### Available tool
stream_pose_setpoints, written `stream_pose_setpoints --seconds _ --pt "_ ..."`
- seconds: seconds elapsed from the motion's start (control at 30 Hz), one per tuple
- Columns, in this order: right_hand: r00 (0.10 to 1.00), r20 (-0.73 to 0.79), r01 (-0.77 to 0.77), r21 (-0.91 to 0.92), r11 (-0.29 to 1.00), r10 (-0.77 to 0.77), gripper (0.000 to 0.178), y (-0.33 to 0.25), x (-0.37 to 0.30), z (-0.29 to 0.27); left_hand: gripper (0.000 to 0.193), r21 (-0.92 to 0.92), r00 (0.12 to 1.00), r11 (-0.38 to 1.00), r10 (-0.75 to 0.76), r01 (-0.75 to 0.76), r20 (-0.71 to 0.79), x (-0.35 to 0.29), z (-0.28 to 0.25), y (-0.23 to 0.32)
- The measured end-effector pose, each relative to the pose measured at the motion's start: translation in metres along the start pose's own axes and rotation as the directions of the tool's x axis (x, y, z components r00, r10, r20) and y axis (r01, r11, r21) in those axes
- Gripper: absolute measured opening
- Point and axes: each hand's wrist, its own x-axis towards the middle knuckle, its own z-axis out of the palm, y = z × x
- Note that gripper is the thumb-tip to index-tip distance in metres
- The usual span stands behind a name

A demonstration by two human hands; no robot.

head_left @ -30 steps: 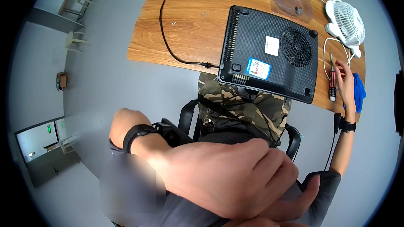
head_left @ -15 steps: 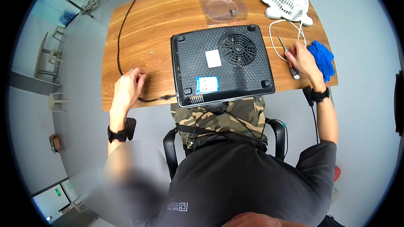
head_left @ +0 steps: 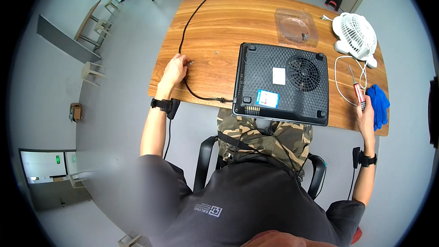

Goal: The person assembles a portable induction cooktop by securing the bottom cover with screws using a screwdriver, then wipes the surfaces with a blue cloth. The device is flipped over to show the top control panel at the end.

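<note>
A black induction cooker [head_left: 283,98] lies bottom up near the front edge of the table, its round fan grille and corner feet showing. To its right, my right hand [head_left: 366,118] is closed around the handle of a screwdriver [head_left: 359,92] with a red, white and black grip, shaft pointing away from me. My left hand [head_left: 173,72] rests on the left of the table, beside the black power cord [head_left: 184,36], with fingers pinched. A tiny metallic piece [head_left: 191,62] shows at its fingertips; whether it is gripped is unclear. Another tiny piece [head_left: 216,52] lies farther right.
A clear plastic tray [head_left: 286,29] with small dark bits in it sits at the back. The white fan [head_left: 356,34] stands at the far right, its white cord [head_left: 337,80] looped on the wooden table [head_left: 224,23]. Blue gloves [head_left: 378,105] lie by my right hand.
My right hand has taken the screwdriver by its handle and drawn nearer to me. My left hand has moved farther onto the table, fingers now pinched. The whole view has shifted.
</note>
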Motion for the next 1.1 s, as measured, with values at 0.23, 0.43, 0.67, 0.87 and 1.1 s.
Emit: stream_pose_setpoints --seconds 0.23,0.43,0.67,0.87,1.1 --pt "0.988 0.013 0.151 0.133 0.979 -0.154 0.025 -0.036 0.004 -0.028 0.018 0.008 0.99 0.991 -0.129 0.13 -0.056 0.016 0.016 0.001" --pt "0.98 0.128 0.132 0.178 0.975 -0.155 0.026 -0.075 0.011 -0.017 0.017 0.023 0.983 0.997 -0.075 0.08 -0.165 0.012 0.042 -0.017" --pt "0.969 0.165 0.151 0.21 0.966 -0.187 0.027 -0.077 0.015 -0.012 0.016 0.013 0.966 0.994 -0.099 0.105 -0.239 0.009 0.042 0.006" --pt "0.955 0.164 0.201 0.247 0.948 -0.246 0.032 -0.052 0.014 -0.023 0.026 0.054 0.952 0.975 -0.2 0.218 -0.234 0.005 0.03 0.006" --pt "0.971 0.128 0.166 0.244 0.956 -0.201 0.03 -0.033 -0.012 -0.066 0.019 -0.225 0.969 0.961 0.108 -0.159 -0.222 0.008 0.009 0.139"
